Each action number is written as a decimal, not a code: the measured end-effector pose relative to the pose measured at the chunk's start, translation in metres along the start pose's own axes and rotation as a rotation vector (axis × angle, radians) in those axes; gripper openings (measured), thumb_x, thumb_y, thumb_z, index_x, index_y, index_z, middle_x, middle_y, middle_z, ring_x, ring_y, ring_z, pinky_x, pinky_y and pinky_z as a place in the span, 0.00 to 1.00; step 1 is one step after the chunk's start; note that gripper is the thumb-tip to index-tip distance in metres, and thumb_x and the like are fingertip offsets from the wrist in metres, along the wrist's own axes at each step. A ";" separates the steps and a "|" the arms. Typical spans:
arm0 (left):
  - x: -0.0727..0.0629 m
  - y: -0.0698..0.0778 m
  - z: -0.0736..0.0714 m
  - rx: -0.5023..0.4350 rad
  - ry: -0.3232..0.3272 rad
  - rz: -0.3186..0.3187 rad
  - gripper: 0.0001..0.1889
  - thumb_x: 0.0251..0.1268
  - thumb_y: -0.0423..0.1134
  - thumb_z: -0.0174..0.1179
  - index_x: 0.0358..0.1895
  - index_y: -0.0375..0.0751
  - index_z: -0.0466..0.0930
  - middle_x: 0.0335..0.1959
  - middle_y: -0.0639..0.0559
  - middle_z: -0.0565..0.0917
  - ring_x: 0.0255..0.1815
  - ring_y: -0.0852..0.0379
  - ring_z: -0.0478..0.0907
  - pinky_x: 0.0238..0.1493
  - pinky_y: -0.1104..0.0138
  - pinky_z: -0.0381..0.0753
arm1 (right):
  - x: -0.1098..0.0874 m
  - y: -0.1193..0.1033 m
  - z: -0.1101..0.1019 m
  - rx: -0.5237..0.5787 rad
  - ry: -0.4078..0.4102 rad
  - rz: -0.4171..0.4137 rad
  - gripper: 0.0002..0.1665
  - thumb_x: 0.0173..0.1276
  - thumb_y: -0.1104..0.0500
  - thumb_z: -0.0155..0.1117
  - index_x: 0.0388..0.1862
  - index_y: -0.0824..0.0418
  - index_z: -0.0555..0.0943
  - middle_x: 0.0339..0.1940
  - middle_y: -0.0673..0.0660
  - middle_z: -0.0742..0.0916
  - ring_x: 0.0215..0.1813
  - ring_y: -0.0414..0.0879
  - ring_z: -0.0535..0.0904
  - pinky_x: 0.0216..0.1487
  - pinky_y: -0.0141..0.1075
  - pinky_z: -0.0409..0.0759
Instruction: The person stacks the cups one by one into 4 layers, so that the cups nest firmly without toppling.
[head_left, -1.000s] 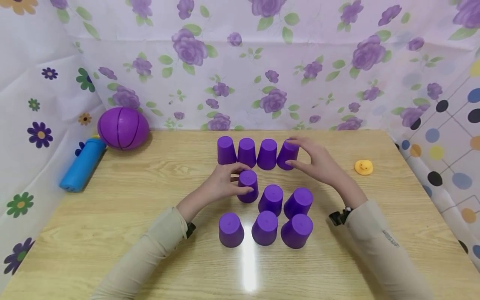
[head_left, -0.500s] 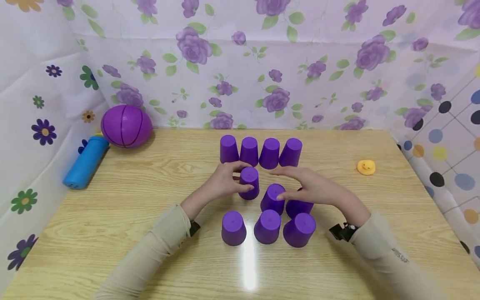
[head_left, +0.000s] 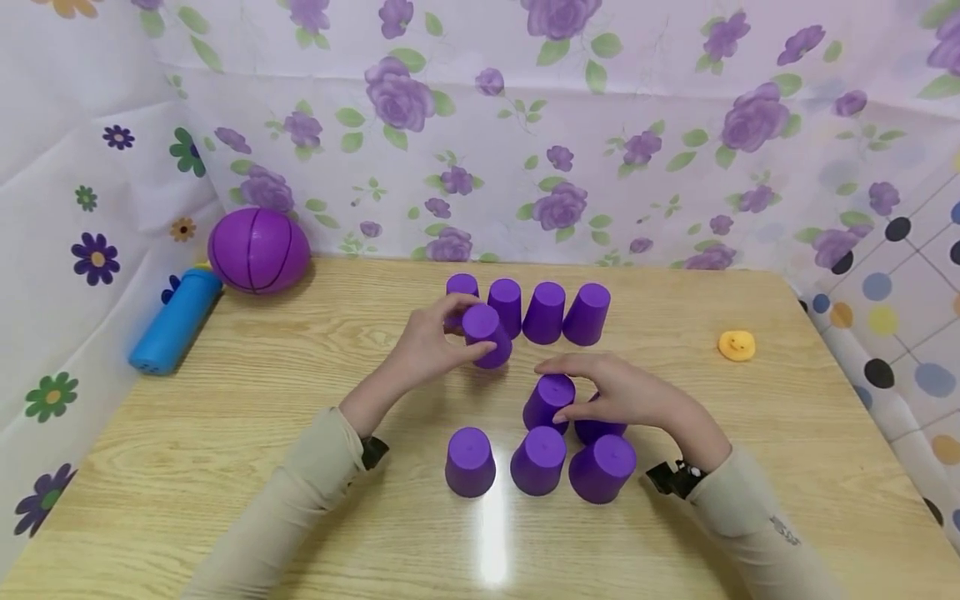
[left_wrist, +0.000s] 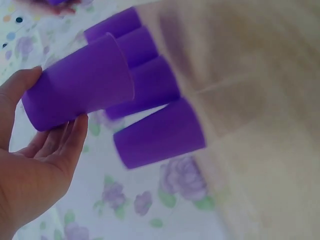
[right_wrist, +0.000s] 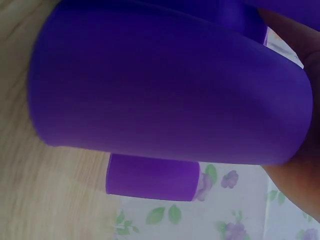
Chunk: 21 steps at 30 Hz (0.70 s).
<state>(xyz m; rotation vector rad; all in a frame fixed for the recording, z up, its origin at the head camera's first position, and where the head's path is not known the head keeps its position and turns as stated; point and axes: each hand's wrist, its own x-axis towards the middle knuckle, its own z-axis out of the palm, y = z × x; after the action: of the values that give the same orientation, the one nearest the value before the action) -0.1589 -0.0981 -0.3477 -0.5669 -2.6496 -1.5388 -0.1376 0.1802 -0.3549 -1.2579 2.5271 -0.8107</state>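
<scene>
My left hand point(head_left: 427, 350) grips an upside-down purple cup point(head_left: 482, 322) between thumb and fingers. The cup is tilted and raised near the back row; the left wrist view shows its side point(left_wrist: 80, 82) apart from the row's cups point(left_wrist: 160, 132). Thumb and fingers of my right hand point(head_left: 633, 390) are round another upside-down purple cup point(head_left: 553, 393) in the middle of the table. Behind that hand, a third cup point(head_left: 600, 429) is partly hidden. A large purple cup point(right_wrist: 165, 90) fills much of the right wrist view, covering most of the fingers.
Several upside-down purple cups point(head_left: 545, 312) line the back. Nearer me stand three more cups point(head_left: 469, 462) in a front row. A purple ball point(head_left: 258, 250) and blue cylinder point(head_left: 176, 321) lie back left; a yellow toy duck point(head_left: 737, 345) sits at right. Patterned cloth point(head_left: 487, 167) surrounds the wooden table point(head_left: 337, 525).
My right hand has left the rightmost back-row cup and come forward to a middle cup. My left hand has lifted its cup and moved it towards the back row.
</scene>
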 end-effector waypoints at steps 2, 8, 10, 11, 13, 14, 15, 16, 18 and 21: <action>0.003 0.004 -0.007 -0.006 0.031 0.004 0.27 0.45 0.40 0.73 0.52 0.40 0.76 0.45 0.47 0.81 0.44 0.51 0.80 0.46 0.58 0.82 | 0.001 0.000 -0.001 -0.010 0.008 -0.027 0.31 0.58 0.47 0.68 0.60 0.57 0.75 0.58 0.51 0.80 0.61 0.46 0.74 0.62 0.41 0.73; 0.018 0.013 -0.023 -0.035 0.113 0.062 0.27 0.46 0.40 0.73 0.53 0.40 0.77 0.45 0.47 0.81 0.46 0.52 0.78 0.47 0.59 0.82 | 0.002 -0.003 -0.002 -0.044 0.016 -0.057 0.28 0.58 0.51 0.69 0.57 0.59 0.77 0.53 0.53 0.83 0.54 0.45 0.79 0.55 0.39 0.78; 0.023 0.017 -0.026 -0.041 0.144 0.082 0.28 0.46 0.39 0.73 0.54 0.40 0.77 0.47 0.47 0.80 0.46 0.53 0.78 0.47 0.61 0.82 | 0.002 -0.005 -0.002 -0.056 0.015 -0.054 0.28 0.58 0.52 0.70 0.56 0.59 0.77 0.52 0.53 0.84 0.52 0.44 0.80 0.54 0.39 0.79; 0.026 0.018 -0.028 -0.044 0.159 0.089 0.28 0.46 0.39 0.73 0.54 0.40 0.77 0.47 0.47 0.80 0.46 0.53 0.78 0.47 0.62 0.82 | 0.003 -0.006 -0.002 -0.059 0.014 -0.051 0.28 0.58 0.52 0.70 0.56 0.59 0.78 0.52 0.53 0.84 0.52 0.44 0.80 0.53 0.38 0.79; 0.032 0.020 -0.030 -0.035 0.181 0.093 0.27 0.47 0.40 0.73 0.54 0.40 0.77 0.48 0.47 0.79 0.47 0.53 0.78 0.46 0.64 0.82 | 0.003 -0.007 -0.003 -0.067 0.012 -0.047 0.27 0.57 0.52 0.71 0.55 0.59 0.78 0.51 0.53 0.84 0.51 0.43 0.80 0.53 0.38 0.79; 0.035 0.020 -0.031 -0.031 0.191 0.091 0.27 0.47 0.40 0.72 0.54 0.41 0.77 0.48 0.47 0.79 0.47 0.53 0.78 0.46 0.64 0.82 | 0.004 -0.008 -0.003 -0.071 0.010 -0.047 0.27 0.57 0.53 0.71 0.55 0.59 0.78 0.51 0.53 0.84 0.51 0.43 0.81 0.52 0.38 0.79; 0.038 0.020 -0.032 -0.030 0.202 0.086 0.27 0.48 0.41 0.72 0.54 0.41 0.77 0.49 0.47 0.79 0.47 0.53 0.78 0.47 0.63 0.82 | 0.004 -0.008 -0.003 -0.074 0.008 -0.047 0.27 0.56 0.53 0.71 0.55 0.60 0.78 0.50 0.53 0.84 0.51 0.43 0.81 0.52 0.38 0.80; 0.042 0.020 -0.032 -0.027 0.213 0.080 0.26 0.48 0.41 0.72 0.54 0.41 0.78 0.49 0.48 0.79 0.46 0.53 0.78 0.47 0.63 0.82 | 0.004 -0.008 -0.003 -0.077 0.006 -0.048 0.27 0.56 0.53 0.71 0.55 0.60 0.78 0.50 0.54 0.84 0.50 0.43 0.81 0.52 0.38 0.80; 0.048 0.020 -0.031 -0.027 0.229 0.062 0.27 0.48 0.42 0.72 0.54 0.42 0.78 0.49 0.48 0.78 0.45 0.53 0.79 0.47 0.62 0.81 | 0.005 -0.009 -0.004 -0.086 0.001 -0.049 0.27 0.56 0.52 0.71 0.54 0.60 0.78 0.50 0.53 0.84 0.50 0.43 0.81 0.52 0.38 0.80; 0.057 0.017 -0.028 -0.042 0.233 0.052 0.28 0.47 0.43 0.73 0.55 0.41 0.78 0.49 0.47 0.78 0.44 0.52 0.79 0.48 0.61 0.81 | 0.005 -0.008 -0.006 -0.096 -0.012 -0.045 0.28 0.55 0.52 0.72 0.54 0.60 0.79 0.50 0.53 0.84 0.50 0.43 0.81 0.52 0.38 0.79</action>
<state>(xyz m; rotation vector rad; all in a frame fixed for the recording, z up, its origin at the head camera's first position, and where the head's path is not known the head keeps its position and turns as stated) -0.2106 -0.0975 -0.3077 -0.4253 -2.4174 -1.5452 -0.1377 0.1742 -0.3449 -1.3501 2.5645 -0.6958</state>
